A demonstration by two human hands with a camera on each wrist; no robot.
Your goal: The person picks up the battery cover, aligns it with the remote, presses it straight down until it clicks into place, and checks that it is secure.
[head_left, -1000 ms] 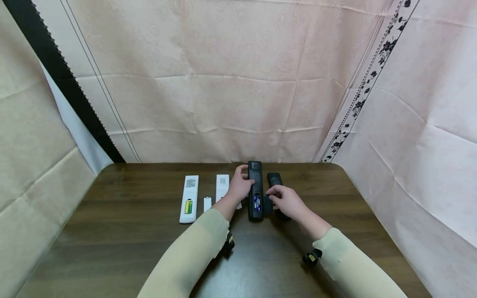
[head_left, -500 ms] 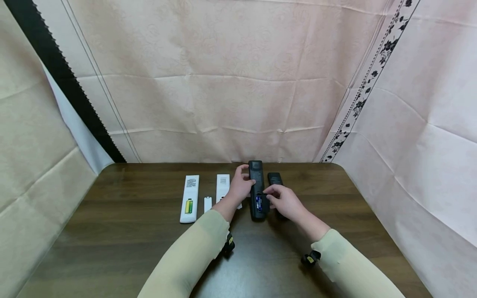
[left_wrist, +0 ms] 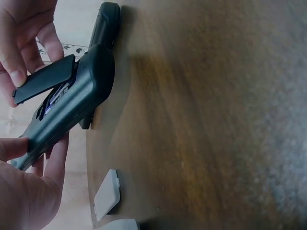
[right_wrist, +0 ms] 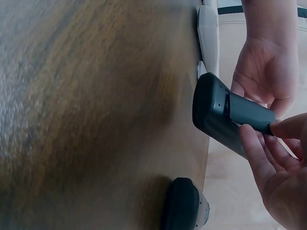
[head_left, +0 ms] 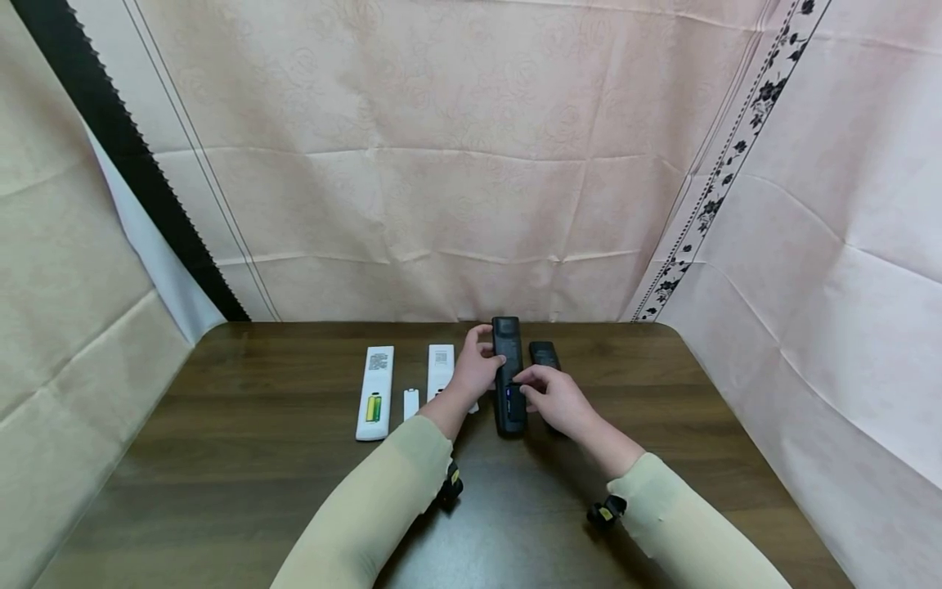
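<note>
My left hand (head_left: 473,368) grips a black remote control (head_left: 507,352) from its left side, thumb across its back. The remote's back faces up, and its battery compartment shows batteries (left_wrist: 58,98) with dark blue wrappers. Between thumb and fingers, my right hand (head_left: 555,399) pinches the black battery cover (left_wrist: 45,81). In the left wrist view the cover slants over the compartment, one end right at the remote's near end and the other raised. From the right wrist view, the cover (right_wrist: 250,112) overlaps most of the compartment.
A second black remote (head_left: 544,353) lies right of the held one, partly behind my right hand. To the left are a white remote (head_left: 375,384) with a green-yellow battery showing, a white battery cover (head_left: 410,402) and another white remote (head_left: 440,364). Fabric hangs behind the wooden table (head_left: 280,474).
My right hand has moved left with the battery cover, from beside the black remote to over its compartment. The remote has shifted slightly right; my left hand keeps its grip.
</note>
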